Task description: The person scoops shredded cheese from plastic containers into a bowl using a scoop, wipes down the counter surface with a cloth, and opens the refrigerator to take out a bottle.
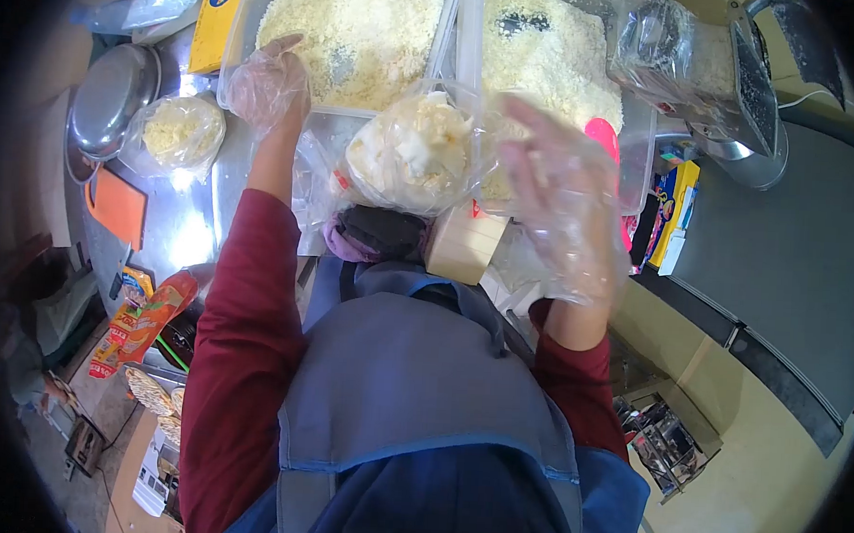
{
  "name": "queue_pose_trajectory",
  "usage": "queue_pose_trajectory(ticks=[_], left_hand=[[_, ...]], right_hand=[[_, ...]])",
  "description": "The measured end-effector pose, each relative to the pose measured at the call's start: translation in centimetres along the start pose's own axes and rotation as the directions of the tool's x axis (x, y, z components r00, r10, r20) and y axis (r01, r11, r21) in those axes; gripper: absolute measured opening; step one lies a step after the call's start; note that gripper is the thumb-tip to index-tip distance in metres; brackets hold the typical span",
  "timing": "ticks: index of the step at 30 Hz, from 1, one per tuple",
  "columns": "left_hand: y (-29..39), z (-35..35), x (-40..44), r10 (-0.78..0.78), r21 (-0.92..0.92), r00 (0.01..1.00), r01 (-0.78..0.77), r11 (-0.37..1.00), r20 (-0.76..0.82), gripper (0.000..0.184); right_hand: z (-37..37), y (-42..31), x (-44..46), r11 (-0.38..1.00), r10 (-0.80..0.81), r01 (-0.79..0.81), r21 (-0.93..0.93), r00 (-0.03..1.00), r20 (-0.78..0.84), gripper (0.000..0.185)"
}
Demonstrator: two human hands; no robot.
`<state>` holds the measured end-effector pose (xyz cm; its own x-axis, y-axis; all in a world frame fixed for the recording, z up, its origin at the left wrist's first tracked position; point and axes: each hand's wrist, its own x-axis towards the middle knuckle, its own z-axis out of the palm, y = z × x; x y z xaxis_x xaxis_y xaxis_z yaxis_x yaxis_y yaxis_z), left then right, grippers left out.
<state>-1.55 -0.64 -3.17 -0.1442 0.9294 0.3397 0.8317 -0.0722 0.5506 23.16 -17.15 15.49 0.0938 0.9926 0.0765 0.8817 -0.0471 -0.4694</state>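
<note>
My left hand (pixel 271 90), in a clear plastic glove, lies at the near left corner of a clear tub (pixel 234 63) of white grated cheese (pixel 361 25). One finger stretches over the rim; the others are partly hidden by the loose glove. My right hand (pixel 565 201), also gloved, is blurred by motion, with its fingers stretched out and nothing visible in them. It hovers beside an open clear plastic bag (pixel 415 152) filled with whitish, crumbly food. A second tub (pixel 639 161) of the same gratings (pixel 551 53) stands behind that hand.
A smaller bag of gratings (pixel 183 137), a metal pan (pixel 118 96) and an orange board (pixel 120 205) are at left. A pink handle (pixel 602 136) leans by the right tub. A wooden block (pixel 464 241) and dark cloth (pixel 383 234) sit at the near edge. A metal machine (pixel 740 71) stands back right.
</note>
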Motion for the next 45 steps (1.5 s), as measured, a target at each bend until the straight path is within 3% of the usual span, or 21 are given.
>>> queue_pose_trajectory(ticks=[2,4,6,9,13,15,16,18,20,23,24,28,30,31,34,36,39,41,43,44,45], left_hand=[[0.8,-0.7,0.0,-0.044,0.014,0.999,0.043,0.999,0.027,0.021],[1.4,-1.0,0.0,-0.037,0.036,0.999,0.037,0.999,0.013,0.021],[0.7,-0.5,-0.1,0.005,-0.032,1.000,-0.006,0.999,-0.017,0.021],[0.9,-0.4,-0.2,0.061,-0.117,0.995,-0.069,0.991,-0.073,0.021],[0.8,-0.5,-0.1,0.073,-0.060,0.995,-0.077,0.995,-0.070,0.020],[0.7,-0.4,0.1,0.063,-0.049,0.996,-0.066,0.997,-0.060,0.020],[0.6,-0.3,0.0,0.055,-0.039,0.997,-0.056,0.998,-0.047,0.020],[0.5,-0.4,-0.1,0.066,-0.066,0.997,-0.069,0.995,-0.051,0.021],[0.7,-0.5,0.0,0.078,-0.090,0.995,-0.083,0.992,-0.063,0.021],[0.9,-0.6,-0.1,0.103,-0.044,0.992,-0.106,0.993,-0.077,0.021],[0.8,-0.5,0.0,0.099,-0.068,0.992,-0.105,0.992,-0.079,0.021],[0.7,-0.2,0.1,0.092,-0.065,0.989,-0.100,0.993,-0.116,0.021],[0.8,-0.5,0.2,0.074,-0.069,0.993,-0.081,0.994,-0.095,0.020],[1.0,-0.5,0.1,0.065,-0.075,0.996,-0.070,0.995,-0.069,0.020],[0.6,0.0,-0.1,0.049,-0.179,0.993,-0.067,0.982,-0.103,0.019],[1.0,-0.6,0.0,0.060,-0.148,0.993,-0.075,0.986,-0.105,0.019],[1.3,-0.8,0.1,0.108,-0.111,0.987,-0.122,0.986,-0.122,0.019],[1.2,-0.9,0.1,0.138,-0.093,0.980,-0.152,0.984,-0.142,0.019],[1.2,-0.9,0.2,0.157,0.014,0.981,-0.157,0.988,-0.115,0.019],[1.1,-0.8,0.3,0.153,0.018,0.981,-0.152,0.988,-0.118,0.019],[1.0,-0.8,0.1,0.129,0.009,0.987,-0.129,0.992,-0.096,0.019]], right_hand=[[-1.1,2.1,-1.0,0.965,0.261,-0.259,0.041,0.964,-0.053,0.034],[-1.3,7.2,-2.6,0.953,0.128,-0.169,-0.251,0.977,-0.171,0.038],[-1.0,9.1,-3.6,0.607,0.538,-0.375,-0.700,0.843,0.015,0.038],[1.3,12.6,-5.4,0.633,0.396,-0.280,-0.721,0.918,-0.009,0.036],[1.5,16.2,-5.3,0.703,0.318,-0.244,-0.668,0.948,-0.012,0.035],[0.7,15.2,-3.0,0.629,0.581,-0.503,-0.593,0.811,-0.072,0.036],[1.2,16.1,-2.4,0.628,0.582,-0.503,-0.594,0.810,-0.070,0.036],[3.1,19.0,-1.3,0.834,0.087,-0.075,-0.547,0.996,-0.003,0.035],[6.2,20.8,1.9,0.847,0.300,-0.239,-0.474,0.953,0.054,0.039],[6.6,14.9,3.3,0.885,0.357,-0.337,-0.320,0.934,0.004,0.040],[5.7,11.7,3.1,0.851,0.370,-0.340,-0.400,0.929,-0.002,0.037],[1.7,13.4,-1.1,0.923,0.297,-0.298,-0.243,0.954,-0.042,0.034],[2.2,18.9,-2.1,0.615,0.388,-0.199,-0.763,0.919,0.073,0.032],[4.2,21.7,-1.9,0.612,0.392,-0.201,-0.765,0.917,0.072,0.032],[8.0,24.1,1.2,0.793,0.316,-0.246,-0.557,0.948,0.031,0.034],[7.2,14.9,4.0,0.816,0.547,-0.529,-0.234,0.837,0.018,0.037],[5.2,11.3,2.3,0.910,0.402,-0.396,-0.121,0.916,0.022,0.038],[3.4,16.1,0.8,0.870,0.405,-0.379,-0.315,0.914,0.021,0.039],[3.8,24.9,1.2,0.655,0.350,0.083,-0.751,0.847,0.399,0.034],[5.5,27.7,2.5,0.655,0.345,0.090,-0.750,0.848,0.403,0.034],[7.4,30.1,3.8,0.805,0.162,0.066,-0.589,0.931,0.326,0.035]])
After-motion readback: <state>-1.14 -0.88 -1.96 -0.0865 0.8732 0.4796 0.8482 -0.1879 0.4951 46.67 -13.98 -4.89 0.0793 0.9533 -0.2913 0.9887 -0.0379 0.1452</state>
